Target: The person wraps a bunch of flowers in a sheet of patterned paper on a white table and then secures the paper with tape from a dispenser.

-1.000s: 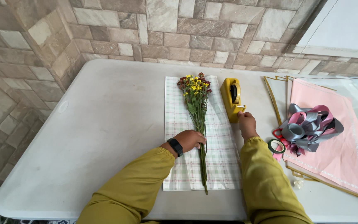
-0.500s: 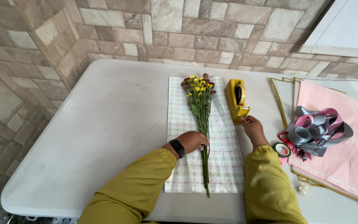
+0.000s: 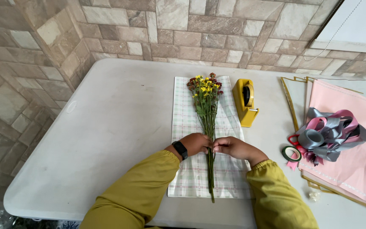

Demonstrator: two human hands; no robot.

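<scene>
A small bunch of flowers (image 3: 206, 104) with yellow and dark red heads lies lengthwise on a checked sheet of wrapping paper (image 3: 187, 123) on a white table (image 3: 119, 127). My left hand (image 3: 196, 143), with a black watch at the wrist, grips the green stems about halfway down. My right hand (image 3: 230, 146) meets it from the right, its fingertips pinched at the same spot on the stems. Both arms wear mustard-yellow sleeves. What sits between the fingertips is too small to tell.
A yellow tape dispenser (image 3: 245, 101) stands just right of the paper. A small green tape roll (image 3: 292, 153) and red-handled scissors (image 3: 294, 140) lie further right, beside grey and pink ribbons (image 3: 331, 133) on pink sheets (image 3: 356, 169). Stone-tiled walls border the table's far and left sides.
My right hand has come away from the tape dispenser and moved left to the stems, joining my left hand, which has stayed on the bunch.
</scene>
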